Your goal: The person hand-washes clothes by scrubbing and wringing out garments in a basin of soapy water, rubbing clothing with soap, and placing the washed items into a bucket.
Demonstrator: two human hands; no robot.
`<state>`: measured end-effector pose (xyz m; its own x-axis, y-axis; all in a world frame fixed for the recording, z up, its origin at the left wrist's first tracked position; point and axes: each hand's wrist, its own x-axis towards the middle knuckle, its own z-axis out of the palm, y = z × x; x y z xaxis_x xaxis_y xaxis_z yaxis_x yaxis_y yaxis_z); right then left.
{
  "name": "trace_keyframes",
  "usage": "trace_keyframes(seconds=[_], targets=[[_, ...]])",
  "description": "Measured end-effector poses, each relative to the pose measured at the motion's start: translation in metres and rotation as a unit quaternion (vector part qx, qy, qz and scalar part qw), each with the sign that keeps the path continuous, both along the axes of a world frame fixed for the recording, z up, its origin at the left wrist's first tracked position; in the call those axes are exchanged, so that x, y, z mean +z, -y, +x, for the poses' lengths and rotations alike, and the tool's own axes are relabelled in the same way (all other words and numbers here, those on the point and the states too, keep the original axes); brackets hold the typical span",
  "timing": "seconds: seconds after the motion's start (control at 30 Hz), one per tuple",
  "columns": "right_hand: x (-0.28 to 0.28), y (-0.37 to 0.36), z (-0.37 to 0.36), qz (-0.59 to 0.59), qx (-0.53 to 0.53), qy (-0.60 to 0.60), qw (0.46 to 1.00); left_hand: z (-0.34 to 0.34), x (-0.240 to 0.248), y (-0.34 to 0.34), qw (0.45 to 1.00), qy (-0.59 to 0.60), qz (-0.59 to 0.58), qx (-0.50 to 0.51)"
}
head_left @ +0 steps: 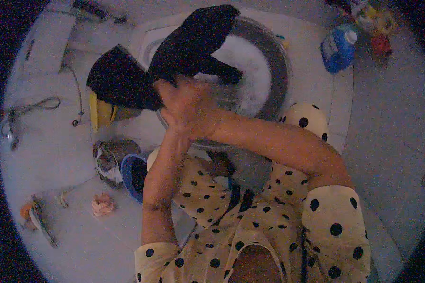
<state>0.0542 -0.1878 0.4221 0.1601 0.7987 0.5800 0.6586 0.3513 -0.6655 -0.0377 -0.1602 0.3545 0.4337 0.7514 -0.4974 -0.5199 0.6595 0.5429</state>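
A black garment (189, 42) hangs in folds over a round basin (279, 70) of white, sudsy water. One bunched part of the garment spreads over the basin, and another sticks out to the left beyond the rim. My left hand (173, 113) and my right hand (196, 99) are close together on the narrow gathered middle, both closed round the cloth. The right forearm crosses in from the right, over the near rim. Motion and dim light blur the fingers, and the hands partly cover each other.
A bottle of blue liquid (337, 49) stands right of the basin, with colourful packets (380, 30) behind it. To the left are a yellow object (103, 113), a crumpled bag (107, 162), a blue tub (133, 175), a pink crumpled item (103, 204) and a looped cord (45, 102).
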Motion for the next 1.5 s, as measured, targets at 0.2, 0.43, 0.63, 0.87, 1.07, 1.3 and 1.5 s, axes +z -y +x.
trace_keyframes(seconds=[0.2, 0.43, 0.63, 0.87, 1.07, 1.3, 1.5], targets=[[-0.010, 0.010, -0.002, -0.065, 0.043, 0.022, 0.997, 0.001, -0.025, 0.004, 0.997, 0.002, -0.071, -0.041], [-0.016, 0.028, 0.007, 0.022, 0.083, 0.049, 0.995, 0.001, -0.032, 0.005, 0.993, 0.010, -0.103, -0.058], [-0.020, 0.027, 0.009, -0.022, 0.102, 0.057, 0.993, 0.006, -0.030, 0.008, 0.990, 0.012, -0.126, -0.067], [-0.023, 0.029, 0.022, -0.046, 0.091, 0.055, 0.993, 0.018, -0.036, 0.009, 0.987, 0.035, -0.134, -0.082], [-0.012, -0.009, 0.037, -0.221, 0.063, -0.035, 0.973, 0.018, -0.044, 0.006, 0.985, 0.086, -0.117, -0.091], [-0.038, -0.047, 0.072, -0.341, -0.070, -0.214, 0.913, 0.034, -0.008, 0.017, 0.986, -0.039, -0.148, -0.059], [-0.034, -0.055, 0.075, -0.300, -0.061, -0.236, 0.922, 0.022, -0.007, 0.015, 0.990, 0.056, -0.122, -0.049]])
